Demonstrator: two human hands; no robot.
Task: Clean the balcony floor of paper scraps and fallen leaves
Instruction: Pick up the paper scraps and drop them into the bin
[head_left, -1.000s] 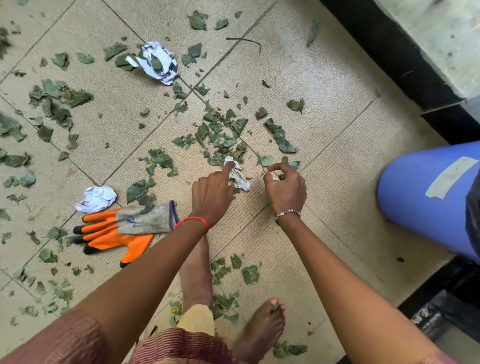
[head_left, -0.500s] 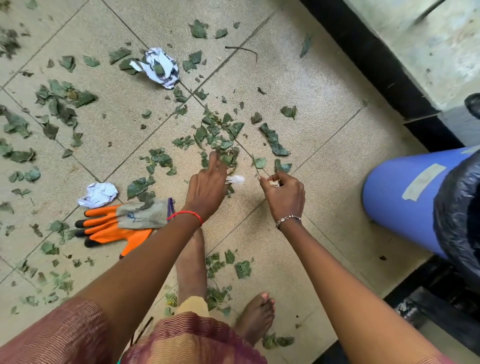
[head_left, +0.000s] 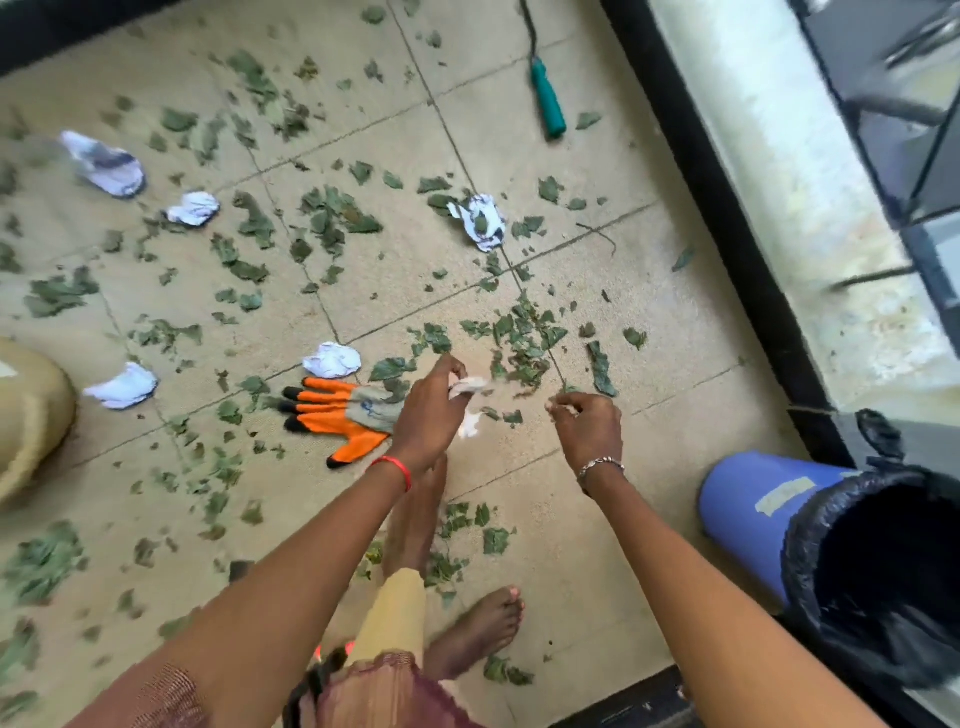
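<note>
In the head view, a white paper scrap (head_left: 467, 387) is pinched in the grip of the left hand (head_left: 431, 410) and held above the floor (head_left: 649, 312), well to the left of the bin (head_left: 753, 509). The right hand (head_left: 589, 421), nearer the bin, is seen with fingers curled; whether its grip is closed on a small bit or on nothing cannot be told. The bin is lined in black and its mouth is open, so what is gathered is best carried over the rim and let go inside, since light paper dropped from afar would probably drift. Torn leaves (head_left: 524, 338) are strewn thickly just beyond the hands, farther from the bin, and are likely better swept into a heap and lifted by the handful than picked singly. Crumpled paper balls (head_left: 332, 360) lie farther left of the bin and can be taken whole. An orange glove (head_left: 337, 415) lies left of the bin, beside the left hand; it might be worn for the leaves.
</note>
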